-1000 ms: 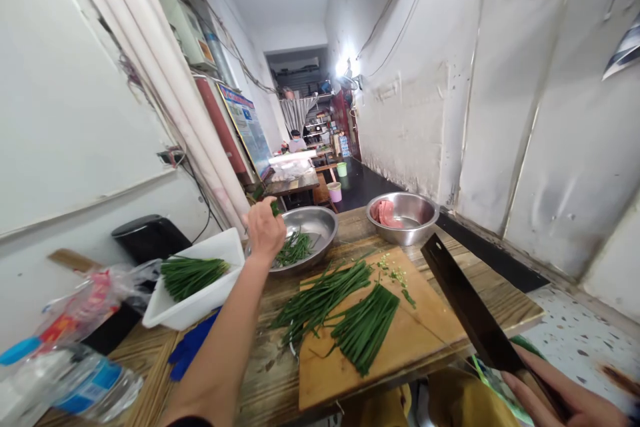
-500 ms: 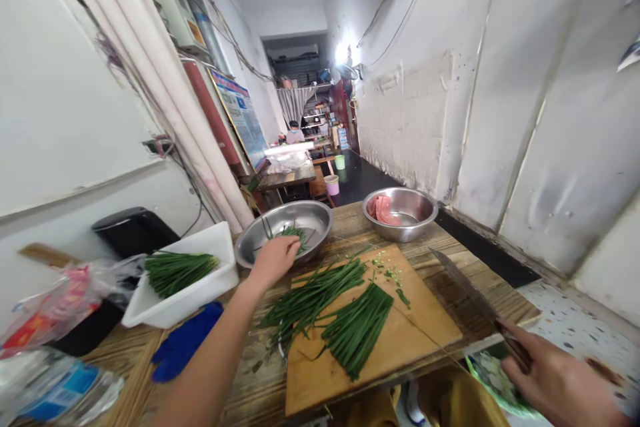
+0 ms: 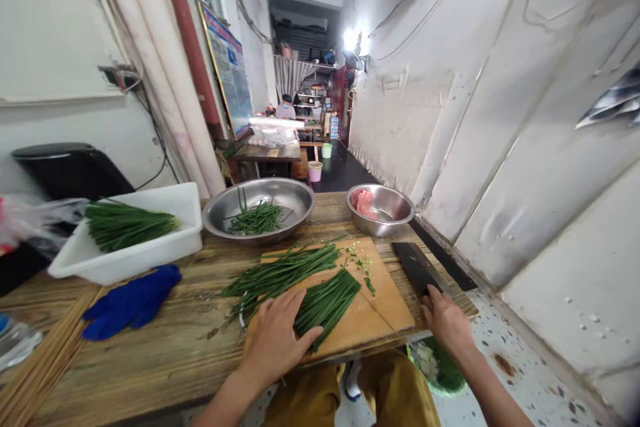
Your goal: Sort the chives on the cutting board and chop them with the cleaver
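My left hand (image 3: 277, 335) lies flat with fingers spread on the near end of the wooden cutting board (image 3: 385, 307), its fingertips touching a bundle of green chives (image 3: 327, 301). A second, longer chive bundle (image 3: 283, 273) lies just left of it on the board. My right hand (image 3: 444, 321) is closed round the handle of a dark cleaver (image 3: 414, 267), whose blade lies flat on the table at the board's right edge. A few chopped chive bits (image 3: 361, 261) sit at the board's far side.
A steel bowl (image 3: 260, 208) holds chive pieces; another steel bowl (image 3: 381, 208) holds pink meat. A white tray (image 3: 133, 240) carries more chives. A blue glove (image 3: 131, 300) lies on the wooden table (image 3: 150, 353). A green bin (image 3: 433, 367) stands below.
My left hand drew back from the steel bowl to the chive bundle on the board. My right hand brought the cleaver down from the air onto the table beside the board.
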`<state>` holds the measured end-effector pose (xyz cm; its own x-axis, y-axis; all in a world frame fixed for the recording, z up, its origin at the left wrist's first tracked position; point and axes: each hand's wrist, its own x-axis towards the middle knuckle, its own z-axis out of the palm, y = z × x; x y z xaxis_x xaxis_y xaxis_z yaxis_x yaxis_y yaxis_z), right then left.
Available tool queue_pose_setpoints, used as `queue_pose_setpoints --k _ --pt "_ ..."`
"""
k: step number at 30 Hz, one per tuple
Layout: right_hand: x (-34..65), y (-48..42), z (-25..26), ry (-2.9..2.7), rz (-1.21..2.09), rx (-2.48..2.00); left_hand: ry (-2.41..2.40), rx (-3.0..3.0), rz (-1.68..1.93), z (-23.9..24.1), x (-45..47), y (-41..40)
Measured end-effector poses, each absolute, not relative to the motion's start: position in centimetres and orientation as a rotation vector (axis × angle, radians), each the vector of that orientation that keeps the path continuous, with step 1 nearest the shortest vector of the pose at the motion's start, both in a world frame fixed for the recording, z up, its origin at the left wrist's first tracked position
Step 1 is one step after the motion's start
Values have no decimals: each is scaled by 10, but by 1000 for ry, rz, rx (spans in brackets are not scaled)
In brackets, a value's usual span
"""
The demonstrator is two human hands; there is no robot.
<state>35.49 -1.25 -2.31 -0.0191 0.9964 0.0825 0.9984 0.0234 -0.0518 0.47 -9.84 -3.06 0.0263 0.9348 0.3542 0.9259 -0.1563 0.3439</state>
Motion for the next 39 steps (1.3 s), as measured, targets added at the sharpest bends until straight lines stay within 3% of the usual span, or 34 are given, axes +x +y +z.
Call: queue_pose_setpoints --k 9,15,21,39 --pt "331 -18 -12 -2165 -204 -1975 2104 2166 927 -45 -21 -126" --pt "300 -68 -17 -2280 425 -1705 2035 2140 1025 -59 -36 -130" --pt "301 -76 -29 -2083 556 -1630 2035 2115 1148 -54 -31 -127" --pt "329 -102 21 -1918 -54 -1445 1580 1857 1174 -6 7 -53"
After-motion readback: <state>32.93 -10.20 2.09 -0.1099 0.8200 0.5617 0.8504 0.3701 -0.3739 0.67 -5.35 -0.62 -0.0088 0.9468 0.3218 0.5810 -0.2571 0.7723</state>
